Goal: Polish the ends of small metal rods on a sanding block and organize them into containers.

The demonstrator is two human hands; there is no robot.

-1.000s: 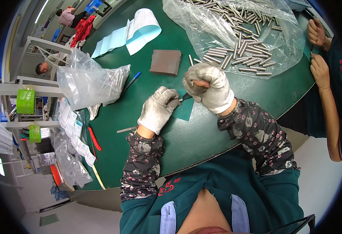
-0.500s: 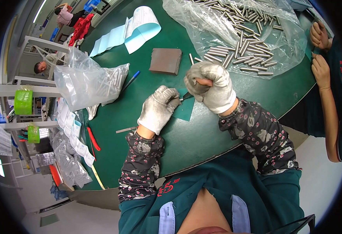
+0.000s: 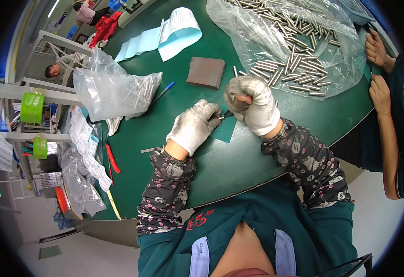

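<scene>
White gloves cover both of my hands. My left hand (image 3: pixel 193 126) is closed, its fingertips pinching a small metal pin (image 3: pixel 221 118) whose end shows at the thumb. My right hand (image 3: pixel 253 104) is curled in a fist around a tool with a dark blade-like tip (image 3: pixel 228 113); the tip points left, close to the pin. Most of that tool is hidden by the glove. A piece of green sheet (image 3: pixel 225 132) lies on the table beneath the fingertips. Just beyond sits a brown rectangular block (image 3: pixel 205 72).
Steel pins (image 3: pixel 299 69) lie heaped on a clear plastic sheet (image 3: pixel 345 69) at far right. A filled plastic bag (image 3: pixel 114 94), a blue pen (image 3: pixel 164 91), red-handled pliers (image 3: pixel 112 159) and papers (image 3: pixel 180 34) lie leftward and behind. A co-worker's hands (image 3: pixel 378 87) are at the right edge.
The view has shifted slightly, so the table's things appear a little to the right. Both hands keep their grips and almost the same pose around the pin and tool.
</scene>
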